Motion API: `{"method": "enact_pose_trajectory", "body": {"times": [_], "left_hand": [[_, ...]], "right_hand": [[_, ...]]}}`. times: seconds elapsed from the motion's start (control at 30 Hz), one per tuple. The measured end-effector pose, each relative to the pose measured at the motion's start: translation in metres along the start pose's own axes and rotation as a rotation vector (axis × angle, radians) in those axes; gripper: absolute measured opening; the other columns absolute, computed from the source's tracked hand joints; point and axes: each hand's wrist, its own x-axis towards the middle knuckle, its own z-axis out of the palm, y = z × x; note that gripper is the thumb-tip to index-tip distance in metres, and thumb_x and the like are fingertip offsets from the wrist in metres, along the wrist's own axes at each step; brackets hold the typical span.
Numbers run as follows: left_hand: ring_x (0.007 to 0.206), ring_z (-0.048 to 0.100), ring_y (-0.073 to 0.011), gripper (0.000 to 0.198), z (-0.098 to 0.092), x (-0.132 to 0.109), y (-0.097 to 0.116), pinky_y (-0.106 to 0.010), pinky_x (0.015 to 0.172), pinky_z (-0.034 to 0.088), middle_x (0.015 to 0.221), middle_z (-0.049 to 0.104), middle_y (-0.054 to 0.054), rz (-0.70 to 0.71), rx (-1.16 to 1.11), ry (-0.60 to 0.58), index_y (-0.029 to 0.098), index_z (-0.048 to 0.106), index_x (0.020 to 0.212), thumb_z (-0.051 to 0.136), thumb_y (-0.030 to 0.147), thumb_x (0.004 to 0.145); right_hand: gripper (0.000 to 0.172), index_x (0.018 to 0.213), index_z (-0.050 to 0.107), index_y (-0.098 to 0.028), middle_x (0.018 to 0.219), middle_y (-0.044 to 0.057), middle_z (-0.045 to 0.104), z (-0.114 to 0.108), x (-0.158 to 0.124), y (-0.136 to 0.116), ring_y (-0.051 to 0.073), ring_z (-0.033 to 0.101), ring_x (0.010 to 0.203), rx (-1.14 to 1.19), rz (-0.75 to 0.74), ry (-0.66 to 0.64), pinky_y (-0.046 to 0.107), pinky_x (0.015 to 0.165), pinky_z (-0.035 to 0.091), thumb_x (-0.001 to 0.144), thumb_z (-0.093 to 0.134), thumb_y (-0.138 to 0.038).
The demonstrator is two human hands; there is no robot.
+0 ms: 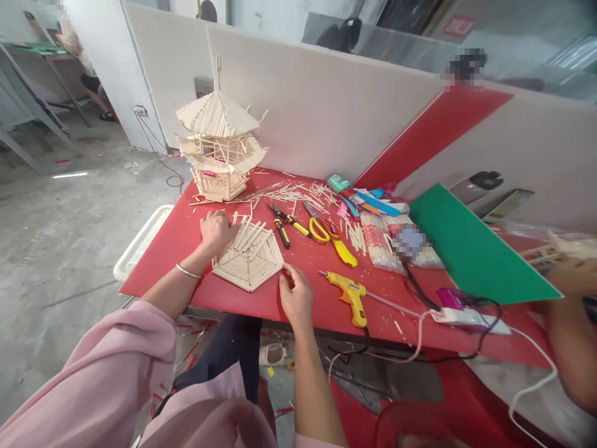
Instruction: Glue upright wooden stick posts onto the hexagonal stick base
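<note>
A hexagonal panel of thin wooden sticks (pixel 249 267) lies flat on the red tabletop, with several loose-looking sticks laid across its far part. My left hand (pixel 218 233) rests at the panel's far left edge, fingers bent down over the sticks; the fingertips are partly hidden. At the right corner, my right hand (pixel 297 297) touches the panel's edge with its forefinger, thumb apart. Beyond the panel stands a pagoda model (pixel 220 146) built of the same sticks. Black-and-yellow cutters (pixel 283 227) and yellow-handled scissors (pixel 319 227) lie to the right. Nearer me is a yellow glue gun (pixel 349 295).
Loose sticks (pixel 298 196) scatter toward the white partition (pixel 303 112). Bagged sticks (pixel 380 242) and a green board (pixel 480 255) stand at right. Cords run from a power strip (pixel 471 319) along the front edge. A co-worker's arm (pixel 571 336) shows at far right.
</note>
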Motion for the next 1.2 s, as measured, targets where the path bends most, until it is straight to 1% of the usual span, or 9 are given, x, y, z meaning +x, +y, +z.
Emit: {"method": "enact_pose_trajectory", "body": {"times": [0.23,0.43,0.53,0.63,0.77,0.87,0.93,1.03,1.2], "left_hand": [[0.109,0.054,-0.0373,0.038,-0.003,0.000,-0.002,-0.046,0.090,0.039,0.102,0.070,-0.016,0.045,0.131,-0.006,0.018,0.071,0.066,0.058,0.049,0.084],[0.109,0.057,-0.0345,0.033,-0.010,0.001,-0.001,-0.046,0.094,0.036,0.102,0.071,-0.014,0.046,0.061,0.130,0.019,0.068,0.070,0.051,0.040,0.089],[0.108,0.059,-0.0312,0.021,-0.011,0.006,-0.003,-0.043,0.095,0.036,0.103,0.070,-0.011,0.032,-0.038,0.210,0.020,0.067,0.079,0.053,0.033,0.087],[0.093,0.063,-0.0246,0.012,-0.010,0.014,-0.008,-0.036,0.088,0.041,0.092,0.071,-0.006,-0.059,-0.250,0.214,0.021,0.064,0.082,0.056,0.031,0.084],[0.067,0.060,-0.0162,0.016,-0.009,0.024,-0.017,-0.025,0.069,0.044,0.067,0.065,-0.001,-0.199,-0.642,0.199,0.020,0.058,0.073,0.057,0.033,0.082],[0.058,0.055,-0.0134,0.023,-0.008,0.029,-0.025,-0.023,0.063,0.043,0.058,0.060,0.000,-0.238,-0.809,0.249,0.020,0.054,0.065,0.052,0.032,0.084],[0.056,0.054,-0.0134,0.030,-0.007,0.031,-0.029,-0.023,0.063,0.043,0.055,0.059,0.000,-0.268,-0.838,0.274,0.020,0.052,0.061,0.047,0.033,0.088],[0.058,0.056,-0.0148,0.038,-0.003,0.033,-0.035,-0.024,0.065,0.044,0.055,0.060,-0.002,-0.316,-0.832,0.241,0.020,0.053,0.058,0.041,0.036,0.091],[0.070,0.063,-0.0190,0.034,0.001,0.031,-0.036,-0.027,0.069,0.044,0.070,0.069,-0.006,-0.324,-0.750,0.179,0.020,0.059,0.063,0.047,0.040,0.088]], "right_hand": [[0.033,0.109,0.071,-0.019,0.110,0.013,0.072,0.002,-0.003,0.002,0.024,0.065,0.102,-0.006,-0.027,0.071,0.043,0.095,0.051,0.086,0.050,-0.031],[0.034,0.105,0.071,-0.017,0.104,0.013,0.073,-0.001,-0.006,-0.003,0.022,0.067,0.090,0.080,0.067,0.199,0.035,0.080,0.055,0.087,0.054,-0.040],[0.038,0.096,0.070,-0.015,0.094,0.012,0.073,-0.002,-0.009,-0.006,0.021,0.067,0.083,0.194,0.183,0.292,0.034,0.077,0.054,0.084,0.059,-0.049],[0.041,0.085,0.065,-0.016,0.080,0.008,0.070,-0.003,-0.010,-0.008,0.019,0.063,0.072,0.271,0.288,0.352,0.030,0.070,0.052,0.079,0.063,-0.057],[0.045,0.076,0.056,-0.020,0.063,-0.001,0.058,-0.003,-0.009,-0.010,0.013,0.052,0.058,0.324,0.297,0.352,0.025,0.056,0.045,0.081,0.057,-0.064],[0.049,0.072,0.052,-0.022,0.053,-0.006,0.047,-0.002,-0.006,-0.010,0.011,0.044,0.048,0.375,0.303,0.346,0.024,0.049,0.038,0.080,0.053,-0.070],[0.053,0.069,0.049,-0.022,0.051,-0.007,0.043,0.000,-0.004,-0.009,0.010,0.039,0.045,0.397,0.310,0.346,0.024,0.045,0.035,0.079,0.050,-0.074],[0.057,0.064,0.044,-0.023,0.050,-0.007,0.041,0.002,-0.001,-0.007,0.009,0.037,0.043,0.396,0.305,0.349,0.023,0.043,0.033,0.079,0.044,-0.078],[0.058,0.063,0.048,-0.021,0.052,-0.005,0.047,0.004,0.001,-0.003,0.008,0.040,0.044,0.355,0.286,0.326,0.023,0.044,0.033,0.078,0.049,-0.077]]}}
